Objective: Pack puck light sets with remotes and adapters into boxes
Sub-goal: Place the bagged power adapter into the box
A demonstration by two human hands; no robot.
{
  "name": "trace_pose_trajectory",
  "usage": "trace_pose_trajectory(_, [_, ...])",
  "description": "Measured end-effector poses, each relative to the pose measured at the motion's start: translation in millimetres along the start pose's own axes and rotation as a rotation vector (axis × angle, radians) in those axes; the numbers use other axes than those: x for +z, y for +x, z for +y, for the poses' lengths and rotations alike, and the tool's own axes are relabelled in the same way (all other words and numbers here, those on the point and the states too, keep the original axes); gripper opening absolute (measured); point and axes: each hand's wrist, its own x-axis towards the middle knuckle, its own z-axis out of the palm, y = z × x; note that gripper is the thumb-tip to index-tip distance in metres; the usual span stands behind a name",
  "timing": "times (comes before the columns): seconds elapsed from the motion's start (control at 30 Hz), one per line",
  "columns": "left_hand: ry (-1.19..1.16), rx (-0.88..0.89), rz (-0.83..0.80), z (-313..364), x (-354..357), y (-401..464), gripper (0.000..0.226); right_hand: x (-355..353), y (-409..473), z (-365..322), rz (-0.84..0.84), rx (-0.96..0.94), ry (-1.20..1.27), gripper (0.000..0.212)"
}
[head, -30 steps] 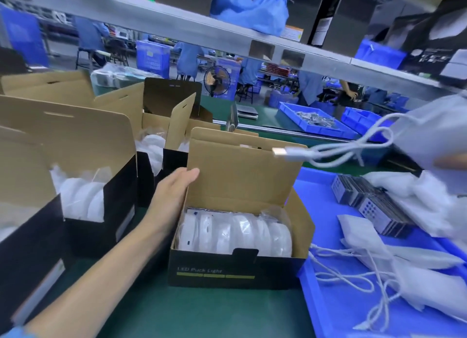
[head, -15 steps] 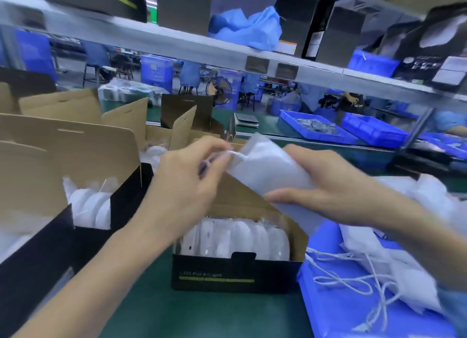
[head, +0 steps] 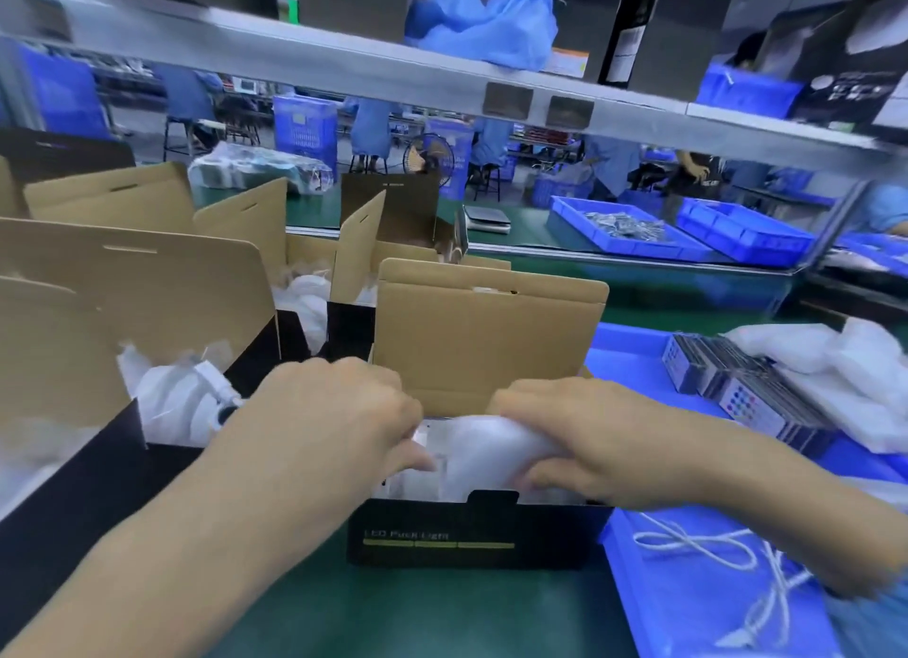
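A black LED puck light box point(head: 471, 539) with a raised brown lid stands in front of me on the green bench. Both hands are down inside its opening. My left hand point(head: 334, 426) grips the left end of a white foam bag point(head: 491, 448) holding a cable, and my right hand point(head: 584, 441) curls over its right end, on top of the wrapped puck lights. A stack of remotes point(head: 747, 392) with coloured buttons lies in the blue tray point(head: 697, 598) at the right, beside white bags and loose white cables point(head: 697, 549).
More open boxes point(head: 123, 362) with wrapped white lights stand to the left and behind. A metal shelf point(head: 442, 82) runs overhead. Blue bins point(head: 619, 234) sit on the far bench, where other people work.
Both hands have moved down from above the box with the white bag, which now sits inside the box opening on the puck lights.
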Motion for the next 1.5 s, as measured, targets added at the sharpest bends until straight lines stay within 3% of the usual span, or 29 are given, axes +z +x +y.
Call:
trace_pose_trajectory(0.07, [0.241, 0.002, -0.153, 8, 0, 12, 0.045, 4, 0, -5, -0.104, 0.016, -0.095, 0.021])
trace_pose_trajectory(0.13, [0.342, 0.037, -0.172, 16, -8, 27, 0.053, -2, -3, -6, -0.168, 0.039, 0.005, 0.019])
trace_pose_trajectory(0.23, [0.294, 0.118, -0.176, 15, -11, 40, 0.06, -15, -6, 4, -0.108, 0.056, 0.126, 0.032])
trace_pose_trajectory(0.37, [0.161, 0.123, -0.252, 15, -6, 46, 0.056, -12, -5, 11, -0.044, 0.05, 0.194, 0.018])
trace_pose_trajectory(0.63, [0.196, 0.079, -0.212, 30, 37, 24, 0.036, 10, 1, 3, -0.003, 0.072, -0.036, 0.022])
trace_pose_trajectory(0.77, [0.162, 0.007, 0.049, 34, 39, 5, 0.025, 26, -8, 2, 0.05, 0.077, -0.065, 0.023])
trace_pose_trajectory(0.87, [0.088, -0.198, 0.169, 37, 48, -10, 0.061, 26, -19, 6, 0.07, 0.037, 0.01, 0.03])
trace_pose_trajectory(0.9, [0.091, -0.24, 0.171, 39, 44, -13, 0.06, 25, -22, 7, 0.111, 0.024, 0.036, 0.029])
trace_pose_trajectory(1.0, [0.155, -0.317, 0.208, 37, 36, -10, 0.028, 29, -27, 3, 0.141, -0.004, -0.071, 0.029])
trace_pose_trajectory(1.17, [0.042, -0.424, 0.239, 28, 28, 0, 0.031, 29, -27, -6, -0.02, -0.048, -0.166, 0.035])
trace_pose_trajectory(1.23, [-0.027, -0.423, 0.299, 30, 30, 0, 0.039, 12, -21, -2, -0.036, -0.034, -0.082, 0.031])
trace_pose_trajectory(1.3, [-0.111, -0.354, 0.386, 35, 33, 0, 0.054, -6, -12, 4, 0.167, -0.032, 0.039, 0.028])
trace_pose_trajectory(1.4, [-0.27, -0.157, 0.503, 43, 36, -2, 0.066, -14, 9, 4, 0.455, -0.143, -0.002, 0.047])
trace_pose_trajectory(1.5, [-0.443, -0.088, 0.559, 41, 41, -5, 0.067, 0, 22, -1, 0.406, -0.195, -0.047, 0.046])
